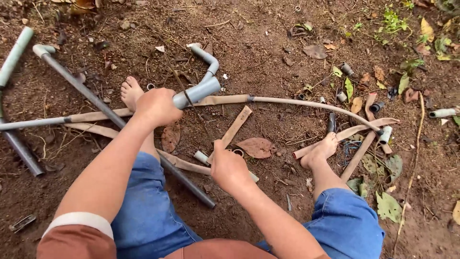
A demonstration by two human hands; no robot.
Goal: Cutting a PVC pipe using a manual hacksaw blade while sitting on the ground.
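Bare reddish dirt (pixel 268 72), crumbly and strewn with dry leaves, lies underfoot. The left hand (pixel 155 106) grips a curved grey plastic pipe (pixel 199 91); the right hand (pixel 229 168) is closed around a flat tan strip (pixel 235 127).

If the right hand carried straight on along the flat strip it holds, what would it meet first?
Probably the grey pipe gripped by the left hand: the strip in the right hand points up toward it, though depth is unclear.

Bare brown dirt ground (pixel 268 67), grey pipes (pixel 96 103) lying across it, flat tan strips (pixel 225 100), short pipe fittings (pixel 346 69), dry leaves (pixel 256 147), bare feet (pixel 130 92)
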